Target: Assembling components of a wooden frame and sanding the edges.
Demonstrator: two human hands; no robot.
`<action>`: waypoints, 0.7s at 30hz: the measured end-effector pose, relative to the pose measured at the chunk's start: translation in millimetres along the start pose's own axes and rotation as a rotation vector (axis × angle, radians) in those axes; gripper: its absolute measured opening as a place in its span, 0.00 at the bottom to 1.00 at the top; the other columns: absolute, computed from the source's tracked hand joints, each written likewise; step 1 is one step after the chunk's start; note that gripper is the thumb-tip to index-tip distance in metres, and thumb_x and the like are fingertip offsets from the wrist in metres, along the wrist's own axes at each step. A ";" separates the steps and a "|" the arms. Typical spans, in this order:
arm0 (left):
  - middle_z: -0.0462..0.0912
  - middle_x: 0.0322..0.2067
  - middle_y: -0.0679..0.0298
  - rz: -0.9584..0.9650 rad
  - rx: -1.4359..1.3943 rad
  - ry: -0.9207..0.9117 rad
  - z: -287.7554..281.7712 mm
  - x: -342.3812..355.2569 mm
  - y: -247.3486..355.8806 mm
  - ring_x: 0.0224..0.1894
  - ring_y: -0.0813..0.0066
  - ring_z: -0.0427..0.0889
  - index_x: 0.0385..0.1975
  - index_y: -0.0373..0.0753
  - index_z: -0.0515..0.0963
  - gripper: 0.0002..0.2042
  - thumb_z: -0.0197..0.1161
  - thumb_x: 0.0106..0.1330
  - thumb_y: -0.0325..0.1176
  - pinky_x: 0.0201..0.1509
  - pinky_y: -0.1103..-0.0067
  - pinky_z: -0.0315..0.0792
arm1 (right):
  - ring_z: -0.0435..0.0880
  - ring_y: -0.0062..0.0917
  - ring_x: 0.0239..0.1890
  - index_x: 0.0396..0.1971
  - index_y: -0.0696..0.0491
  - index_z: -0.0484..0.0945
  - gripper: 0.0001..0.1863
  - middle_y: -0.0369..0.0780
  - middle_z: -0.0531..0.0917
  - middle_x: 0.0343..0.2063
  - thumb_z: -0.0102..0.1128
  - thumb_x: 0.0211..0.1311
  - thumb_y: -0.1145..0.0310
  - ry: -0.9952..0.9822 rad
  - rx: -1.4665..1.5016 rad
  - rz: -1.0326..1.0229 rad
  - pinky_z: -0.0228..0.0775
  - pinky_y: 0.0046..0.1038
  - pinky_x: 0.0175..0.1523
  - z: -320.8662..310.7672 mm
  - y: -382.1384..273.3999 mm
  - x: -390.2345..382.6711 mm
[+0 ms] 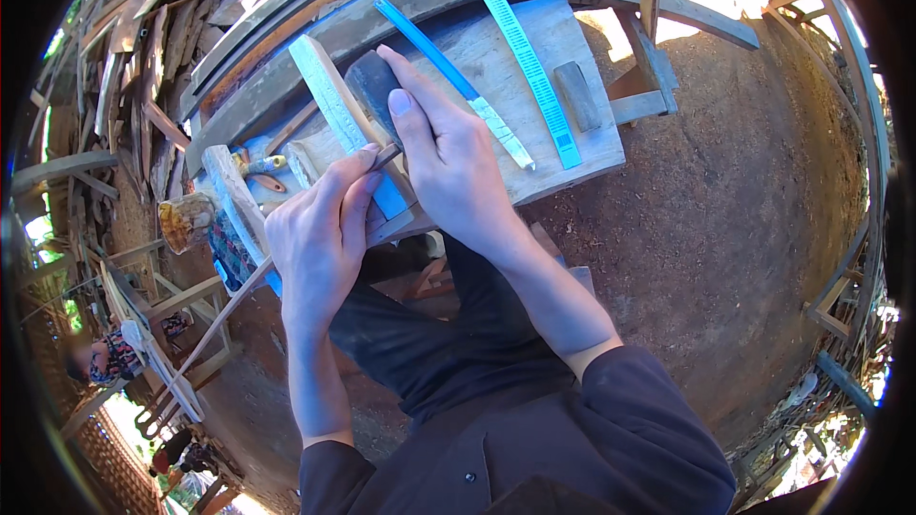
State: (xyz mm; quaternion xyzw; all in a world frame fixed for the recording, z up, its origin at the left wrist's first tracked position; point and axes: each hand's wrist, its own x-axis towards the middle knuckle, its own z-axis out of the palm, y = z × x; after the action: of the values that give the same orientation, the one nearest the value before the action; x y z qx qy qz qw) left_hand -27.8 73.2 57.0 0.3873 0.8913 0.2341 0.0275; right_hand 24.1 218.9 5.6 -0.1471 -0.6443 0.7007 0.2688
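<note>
My left hand (320,219) is closed in a pinch on a short dark metal blade (385,156). In line with the blade, a long slender wooden rod (229,303) runs down-left from that hand, apparently its handle. My right hand (453,157) grips a dark rectangular block (370,86) that looks like a sharpening stone, index finger along its far end and thumb on top. The blade's tip lies next to the right hand's palm; whether it touches the block is hidden. Left of the block, a pale squared wooden bar (329,91) lies on the bench (551,29).
A blue-handled narrow tool (429,55) with a taped end, a blue-tinted ruler (527,65) and a small grey block (576,95) lie right of my hands. At the left are a brush (262,165), a log stump (184,221) and piled scrap wood (143,38). Another person (110,355) is far left.
</note>
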 end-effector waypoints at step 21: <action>0.85 0.23 0.58 0.035 0.013 0.034 4.7 -1.0 -3.8 0.26 0.62 0.87 0.47 0.45 0.83 0.08 0.63 0.73 0.36 0.31 0.70 0.74 | 0.79 0.15 0.20 0.59 0.60 0.70 0.23 0.39 0.83 0.33 0.56 0.78 0.58 -0.146 0.660 0.402 0.70 0.17 0.20 -13.4 15.9 5.0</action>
State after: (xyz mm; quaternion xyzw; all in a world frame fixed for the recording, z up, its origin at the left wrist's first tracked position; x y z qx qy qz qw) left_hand -28.6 72.0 51.1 0.3990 0.8862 0.2354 0.0058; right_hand 24.5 232.4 -11.0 -0.1258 -0.3600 0.9176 0.1127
